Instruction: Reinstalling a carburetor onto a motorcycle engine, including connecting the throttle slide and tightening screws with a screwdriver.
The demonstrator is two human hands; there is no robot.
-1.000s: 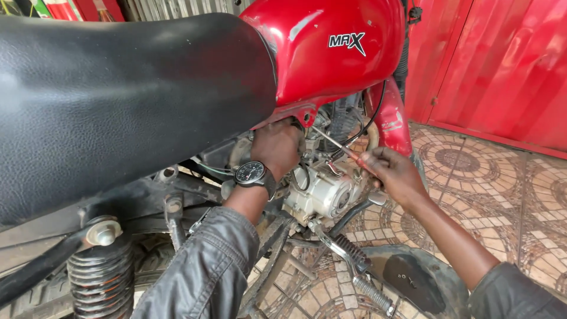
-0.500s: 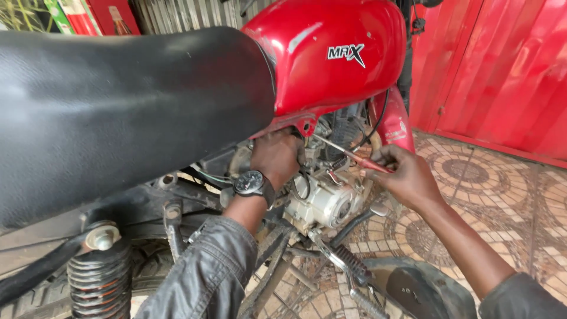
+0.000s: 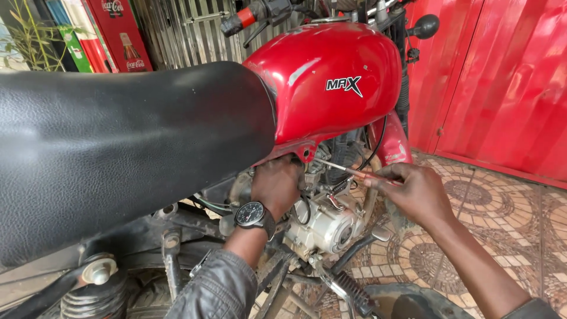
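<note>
A red motorcycle fills the head view, with a red fuel tank (image 3: 331,82) and a long black seat (image 3: 118,153). My left hand (image 3: 276,184), a black watch on its wrist, reaches in under the tank and grips a part above the silver engine (image 3: 323,225); what it grips is hidden. My right hand (image 3: 413,190) holds a thin screwdriver (image 3: 345,169) with a reddish handle. Its metal shaft points left toward the spot just beside my left hand's fingers.
A red metal wall (image 3: 502,77) stands close on the right above a patterned tile floor (image 3: 472,248). The handlebar grip (image 3: 248,16) sits at the top. A rear shock spring (image 3: 88,295) and a black tyre (image 3: 142,295) are at the lower left, a footpeg (image 3: 348,289) below the engine.
The view has shifted so the tank and hands sit lower and more central. My right hand with the screwdriver has moved slightly left toward the engine. My left hand stays under the tank.
</note>
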